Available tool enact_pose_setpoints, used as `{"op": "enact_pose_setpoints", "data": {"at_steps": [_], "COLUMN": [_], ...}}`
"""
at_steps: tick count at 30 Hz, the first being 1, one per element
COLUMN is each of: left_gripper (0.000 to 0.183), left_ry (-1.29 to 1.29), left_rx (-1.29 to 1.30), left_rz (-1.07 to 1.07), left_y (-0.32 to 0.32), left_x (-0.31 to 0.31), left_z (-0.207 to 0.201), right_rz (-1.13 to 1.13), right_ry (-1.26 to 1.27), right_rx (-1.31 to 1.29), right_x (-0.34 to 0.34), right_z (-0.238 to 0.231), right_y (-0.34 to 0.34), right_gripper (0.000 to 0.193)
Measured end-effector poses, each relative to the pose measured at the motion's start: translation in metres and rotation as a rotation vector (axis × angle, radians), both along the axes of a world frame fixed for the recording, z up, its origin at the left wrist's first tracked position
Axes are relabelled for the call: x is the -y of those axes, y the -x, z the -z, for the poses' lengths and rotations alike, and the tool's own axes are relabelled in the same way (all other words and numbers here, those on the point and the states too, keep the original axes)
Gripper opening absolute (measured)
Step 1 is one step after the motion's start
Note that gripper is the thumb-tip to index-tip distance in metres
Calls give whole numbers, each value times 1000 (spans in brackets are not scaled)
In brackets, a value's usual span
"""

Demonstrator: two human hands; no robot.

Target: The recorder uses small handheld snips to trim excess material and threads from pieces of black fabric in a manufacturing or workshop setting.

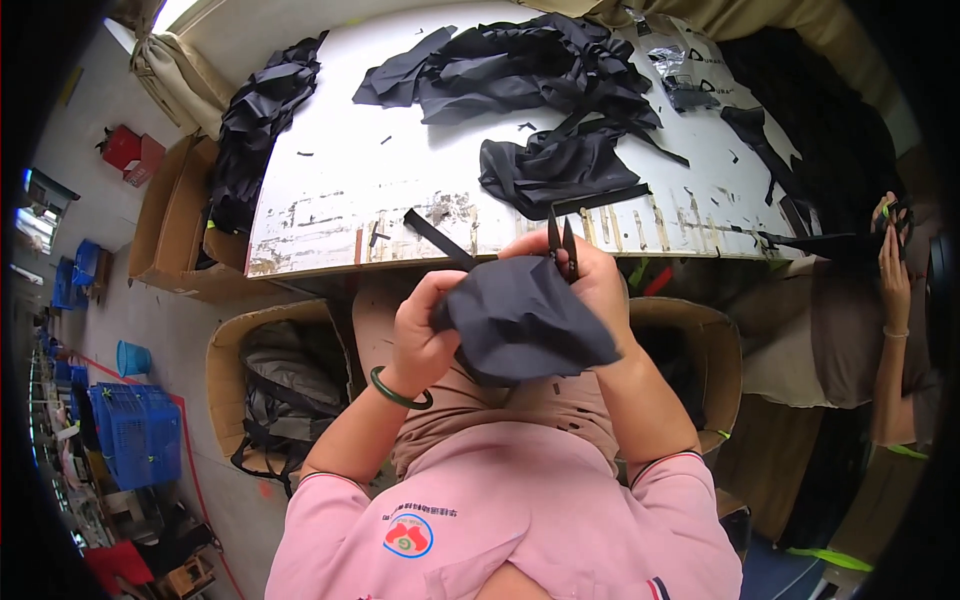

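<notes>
Between my hands, just off the near table edge, is a black fabric piece [525,322], folded and bunched. My left hand [425,325] pinches its left side, thumb on top. My right hand [600,290] is closed at its right side and also holds a pair of dark thread snips [568,245], blades pointing up and away from me. A narrow black strip [438,240] sticks out past the cloth over the table edge; I cannot tell whether it is joined to it. Beyond my hands a crumpled black fabric piece [560,168] lies on the white table [340,190].
More black fabric [530,65] is heaped at the far side, beside clear plastic bags [685,75]. Cardboard boxes [225,380] flank my legs, the left one holding dark cloth. To the right, a co-worker's hands [890,240] hold something. Blue crates [135,435] stand at left.
</notes>
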State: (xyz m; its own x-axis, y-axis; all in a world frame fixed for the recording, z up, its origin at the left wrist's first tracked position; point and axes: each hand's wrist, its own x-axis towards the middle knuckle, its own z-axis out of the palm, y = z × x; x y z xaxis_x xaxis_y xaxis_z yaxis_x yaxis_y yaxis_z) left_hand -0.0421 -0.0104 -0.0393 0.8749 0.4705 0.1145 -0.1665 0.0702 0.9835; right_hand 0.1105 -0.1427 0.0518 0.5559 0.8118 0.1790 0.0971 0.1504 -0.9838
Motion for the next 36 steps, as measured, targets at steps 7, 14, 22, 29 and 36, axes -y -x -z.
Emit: {"op": "enact_pose_setpoints", "data": {"at_steps": [7, 14, 22, 29, 36], "left_gripper": [42, 41, 40, 36, 17], "left_ry": [895, 745, 507, 176, -266], "left_rx": [5, -9, -199, -83, 93], "left_rz": [-67, -145, -164, -93, -467], "left_y": [-15, -12, -4, -15, -10], "left_x": [2, -1, -49, -27, -48], "left_z": [-10, 5, 22, -2, -9], "right_rz": [-32, -79, -142, -47, 1], "right_ry": [204, 322, 307, 215, 138], "right_rx": [-588, -323, -680, -396, -178], "right_x": [11, 8, 16, 18, 27], "right_z": [56, 71, 65, 53, 43], "right_y": [-24, -9, -10, -9, -20], "right_gripper": [23, 27, 16, 18, 20]}}
